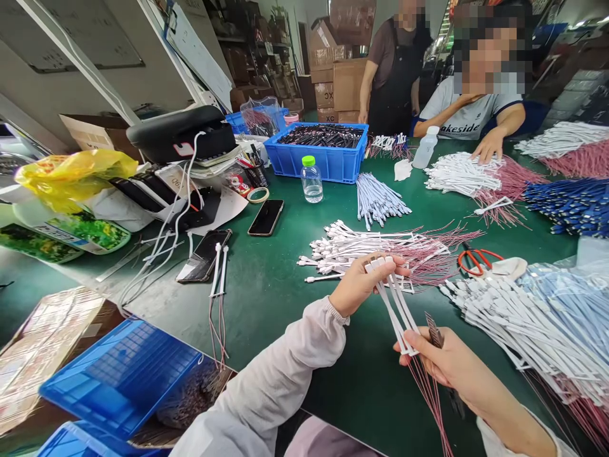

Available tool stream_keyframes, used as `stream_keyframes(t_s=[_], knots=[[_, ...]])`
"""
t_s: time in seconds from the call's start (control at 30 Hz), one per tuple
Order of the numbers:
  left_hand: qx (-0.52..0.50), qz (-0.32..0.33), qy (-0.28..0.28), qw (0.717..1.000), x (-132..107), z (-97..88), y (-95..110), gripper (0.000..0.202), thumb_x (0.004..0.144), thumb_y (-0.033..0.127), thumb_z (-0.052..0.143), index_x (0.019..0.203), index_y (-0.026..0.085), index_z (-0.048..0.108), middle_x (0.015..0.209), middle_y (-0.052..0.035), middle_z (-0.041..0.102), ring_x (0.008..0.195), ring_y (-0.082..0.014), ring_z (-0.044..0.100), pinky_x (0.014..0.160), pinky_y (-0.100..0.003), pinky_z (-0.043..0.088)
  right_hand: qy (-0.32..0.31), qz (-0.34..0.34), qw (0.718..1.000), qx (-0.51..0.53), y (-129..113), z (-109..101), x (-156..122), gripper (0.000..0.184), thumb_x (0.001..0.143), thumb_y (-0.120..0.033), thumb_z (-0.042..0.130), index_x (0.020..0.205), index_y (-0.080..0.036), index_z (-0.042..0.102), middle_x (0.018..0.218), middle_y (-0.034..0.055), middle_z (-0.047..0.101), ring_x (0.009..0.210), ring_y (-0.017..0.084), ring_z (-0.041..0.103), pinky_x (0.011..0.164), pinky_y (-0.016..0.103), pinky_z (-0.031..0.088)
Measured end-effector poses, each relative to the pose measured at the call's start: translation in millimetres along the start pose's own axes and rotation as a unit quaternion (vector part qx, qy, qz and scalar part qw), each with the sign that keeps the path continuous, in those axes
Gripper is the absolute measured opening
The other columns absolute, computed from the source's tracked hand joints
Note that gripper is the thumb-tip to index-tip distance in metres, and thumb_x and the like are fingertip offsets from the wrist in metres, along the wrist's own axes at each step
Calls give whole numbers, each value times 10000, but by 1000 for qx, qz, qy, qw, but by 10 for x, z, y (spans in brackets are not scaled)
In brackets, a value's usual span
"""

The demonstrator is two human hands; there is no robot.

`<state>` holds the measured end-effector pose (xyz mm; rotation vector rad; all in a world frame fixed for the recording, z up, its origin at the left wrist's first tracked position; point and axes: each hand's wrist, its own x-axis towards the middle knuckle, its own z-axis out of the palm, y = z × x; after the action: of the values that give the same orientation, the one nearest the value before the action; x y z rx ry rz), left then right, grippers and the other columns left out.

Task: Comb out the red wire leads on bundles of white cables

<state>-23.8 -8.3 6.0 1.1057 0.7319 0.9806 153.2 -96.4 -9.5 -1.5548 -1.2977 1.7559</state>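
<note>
Closed narrow around a few white flat cables (pixel 397 311) — the left hand (pixel 361 285), fingers wrapped near the connector ends. Lower down, the right hand (pixel 442 368), pinching the same cables near their other ends, with thin pinkish-red wires (pixel 431 400) trailing below it. At its thumb, a small dark ribbed piece (pixel 434 330) — too small to tell what kind. Just past the left hand, a heap of white cables (pixel 375 251) with red wires fanning out; beyond the right hand, a larger white cable pile (pixel 523 330). Between those piles, red-handled scissors (pixel 478 261). Left of the left hand, a blue plastic crate (pixel 118 374).
</note>
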Motion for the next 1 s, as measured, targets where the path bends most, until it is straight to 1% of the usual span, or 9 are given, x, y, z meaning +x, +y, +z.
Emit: stream_keyframes(t_s=[0.13,0.23,0.37,0.47,0.63,0.7,0.83,0.93,1.0], knots=[[-26,-6,25,999,3,-13,9,352,789,466,623,966,162,611,875,-65,702,602,-84,468,531,-220,281,8,-26,1000,1,36,-36,-18,483,782,-625,585,805,-167,739,482,43,571,395,145,443,409,274,352],[-37,-6,52,998,17,-4,10,331,783,459,628,914,157,602,847,-55,704,576,-79,460,535,-228,279,3,-35,999,13,39,-21,-28,454,805,-597,577,786,-177,746,462,43,559,395,156,448,438,297,387],[-42,10,69,997,44,-4,40,288,775,413,644,849,140,595,792,-57,702,600,-91,500,574,-235,317,-11,-34,998,48,44,52,-40,449,832,-566,567,854,-147,727,627,63,655,350,69,320,398,255,266],[-33,-2,39,999,43,-2,52,299,773,404,650,881,129,609,804,-75,708,654,-116,545,597,-242,332,-27,-17,997,74,79,113,-57,463,847,-555,555,901,-116,694,708,85,680,347,25,234,395,241,130],[-64,-28,19,997,14,83,-59,394,758,419,668,1025,132,630,921,-99,715,856,-183,606,695,-261,373,-28,12,995,98,149,182,-64,519,838,-597,531,920,-101,663,436,-34,471,339,37,171,386,235,78],[-60,-29,23,997,11,106,-107,380,775,431,645,991,119,645,909,-106,714,883,-193,608,723,-266,384,-22,14,997,69,148,148,-49,540,835,-629,509,908,-113,653,402,-72,375,337,46,171,374,224,105],[66,-9,-3,998,20,59,-103,398,808,471,585,952,112,677,789,-86,706,770,-171,584,705,-266,394,47,-32,998,-6,97,-96,-10,572,812,-657,522,1046,-148,634,607,-9,526,398,75,324,379,222,238],[173,16,-47,984,19,6,-58,421,862,490,484,904,131,698,691,-60,674,779,-175,576,762,-278,398,114,-85,990,15,46,-276,3,566,860,-602,505,1226,-178,587,779,29,560,534,112,418,486,245,375],[219,36,-84,971,13,-4,-43,453,898,486,404,800,153,695,675,-49,659,828,-177,584,841,-283,386,122,-122,984,41,3,-311,4,515,882,-534,527,1267,-197,578,829,40,558,620,134,444,568,262,408]])
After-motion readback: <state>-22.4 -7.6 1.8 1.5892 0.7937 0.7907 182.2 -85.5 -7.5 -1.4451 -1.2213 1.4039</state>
